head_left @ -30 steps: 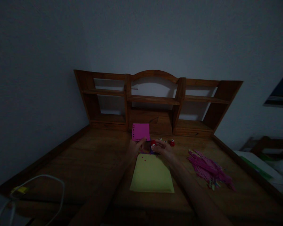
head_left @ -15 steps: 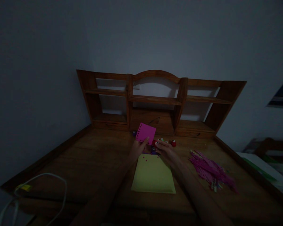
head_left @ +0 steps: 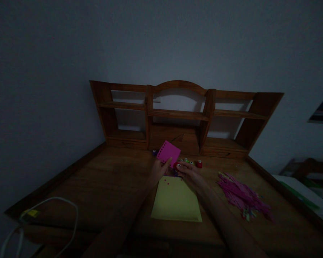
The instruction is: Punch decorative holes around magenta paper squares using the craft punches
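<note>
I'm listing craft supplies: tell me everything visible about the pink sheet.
The pink sheet is roughly square, flat, and looks like paper or thin card. Small holes line its left edge, with some along the bottom. Askew beyond the yellow paper, it is held near its lower edge by the left hand. Whether it touches the red gadget nearby is unclear.

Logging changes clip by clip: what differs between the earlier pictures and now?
The left hand has turned the hole-edged pink card clockwise, its lower corner now at the red googly-eyed object in the right hand. Both grips, the yellow paper and pink strips stayed.
</note>
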A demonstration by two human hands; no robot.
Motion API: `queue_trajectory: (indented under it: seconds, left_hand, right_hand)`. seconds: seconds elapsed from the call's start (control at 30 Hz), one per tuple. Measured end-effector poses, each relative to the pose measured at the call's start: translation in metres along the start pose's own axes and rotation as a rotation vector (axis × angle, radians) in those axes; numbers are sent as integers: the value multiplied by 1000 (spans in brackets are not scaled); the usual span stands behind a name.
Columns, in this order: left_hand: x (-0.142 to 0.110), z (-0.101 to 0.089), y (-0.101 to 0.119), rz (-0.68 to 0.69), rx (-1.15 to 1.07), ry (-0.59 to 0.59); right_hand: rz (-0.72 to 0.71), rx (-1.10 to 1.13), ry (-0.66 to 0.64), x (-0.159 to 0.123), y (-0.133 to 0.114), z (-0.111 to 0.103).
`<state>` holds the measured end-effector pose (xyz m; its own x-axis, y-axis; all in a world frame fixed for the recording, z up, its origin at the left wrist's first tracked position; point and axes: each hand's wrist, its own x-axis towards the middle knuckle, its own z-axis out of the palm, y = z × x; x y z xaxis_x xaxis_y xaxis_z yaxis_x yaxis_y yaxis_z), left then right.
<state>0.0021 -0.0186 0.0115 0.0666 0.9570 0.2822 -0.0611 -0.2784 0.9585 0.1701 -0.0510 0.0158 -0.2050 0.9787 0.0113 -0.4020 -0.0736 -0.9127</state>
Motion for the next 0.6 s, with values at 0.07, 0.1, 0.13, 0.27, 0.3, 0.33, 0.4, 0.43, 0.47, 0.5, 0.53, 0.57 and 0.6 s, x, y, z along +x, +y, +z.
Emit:
queue_trajectory:
  seconds: [0.07,0.1,0.13,0.27,0.3,0.33,0.4,0.43,0.47,0.5,0.53,0.57,0.6]
  left_hand:
    - [-1,0,1,13,33,-18]
    - [-1,0,3,16,45,-25]
    - [-2,0,4,19,56,-32]
    - [-3,0,4,25,87,-91]
    - [-3,0,3,27,86,-106]
    - [-2,0,2,27,84,-118]
    - [-1,0,-1,23,88,-133]
    - [-1,-1,-2,22,100,-139]
    - [0,-1,-4,24,114,-143]
    - [1,-1,-5,29,128,-146]
    - [1,-2,-6,36,138,-146]
    - [1,-2,-6,44,145,-146]
    - [1,-2,-7,50,146,-147]
  right_hand:
    - [18,-5,-17,-1,0,1]
    - [23,-9,-23,-2,0,1]
    - [23,-14,-24,-2,0,0]
    - [3,-39,-30,-1,3,-1]
    - [-3,-44,-36,-1,3,-1]
    - [-5,-47,-45,-1,3,-1]
    - [-3,-49,-64,-2,2,0]
    - [0,-49,-74,-3,1,1]
    - [3,-51,-86,-3,0,1]
    - [4,-53,-97,-4,0,1]
    - [2,-52,-107,-4,0,1]
    - [1,-49,-117,-4,0,1]
    - [1,-43,-126,-5,0,1]
